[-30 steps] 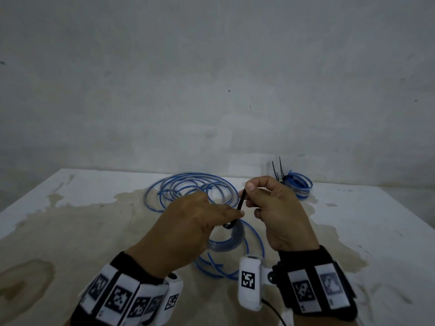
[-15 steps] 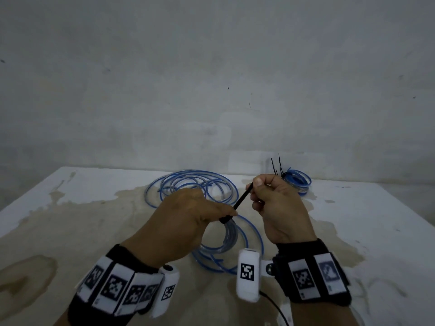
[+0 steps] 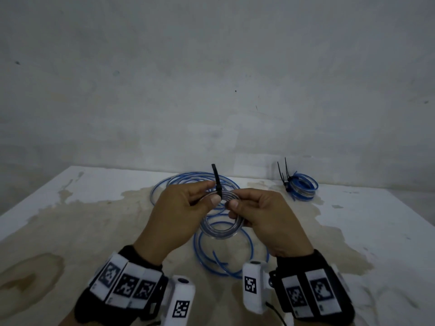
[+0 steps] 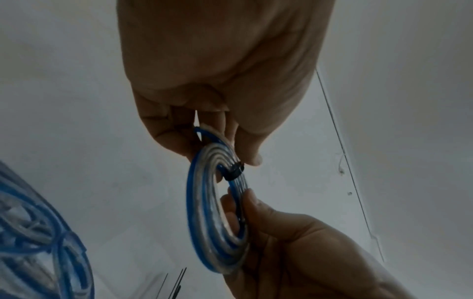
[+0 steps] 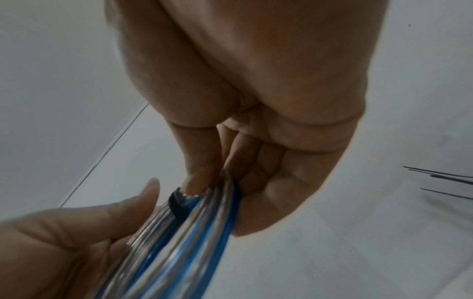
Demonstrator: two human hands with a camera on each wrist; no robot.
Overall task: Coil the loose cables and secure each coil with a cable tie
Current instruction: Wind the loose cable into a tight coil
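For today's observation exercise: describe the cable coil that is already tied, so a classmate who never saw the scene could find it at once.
Start at the stained white table and look to its far right corner, by the wall. There lies a small, tight blue coil, apart from both hands. Unlike the big loose loops at the far middle, black cable-tie tails stick up from it.

Held coil point(image 3: 221, 228): blue and clear, silvery strands. Cable tie point(image 3: 217, 182) around it: black. Loose cable point(image 3: 188, 184) on the table point(image 3: 82, 220): blue. Far-right tied coil point(image 3: 302, 187): blue and silvery, with black ties. Table: white with tan-brown stains. Wall point(image 3: 211, 78): pale grey. Wrist bands point(image 3: 127, 282): black, carrying white tags with black square-code patterns.
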